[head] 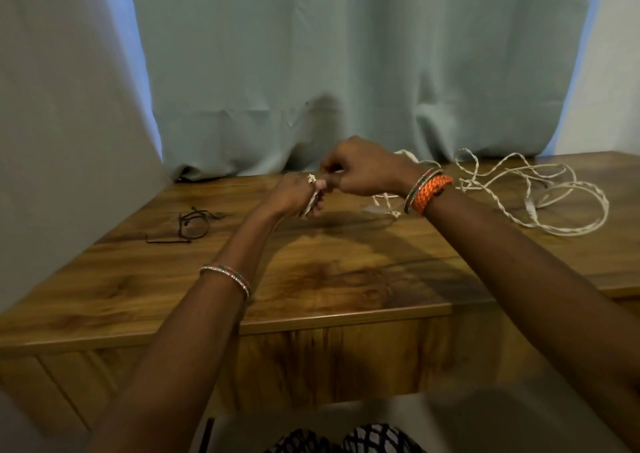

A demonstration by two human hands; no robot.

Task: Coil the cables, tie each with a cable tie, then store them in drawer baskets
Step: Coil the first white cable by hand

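Observation:
A long white twisted cable point(540, 189) lies in loose loops on the right of the wooden table point(311, 279). My left hand point(294, 194) grips a small flat bundle of that cable, whose end sticks up between the fingers. My right hand point(363, 170) is just above and right of it, fingers curled, pinching the cable close to the left hand's fingertips. A thin dark cable point(192, 226) lies in a small loose coil on the left of the table, away from both hands.
A pale green curtain point(346, 72) hangs behind the table and touches its back edge. A grey wall point(52, 141) closes the left side. Below the tabletop is a wooden front panel point(311, 366). A small clear plastic piece point(375, 208) lies under my right wrist.

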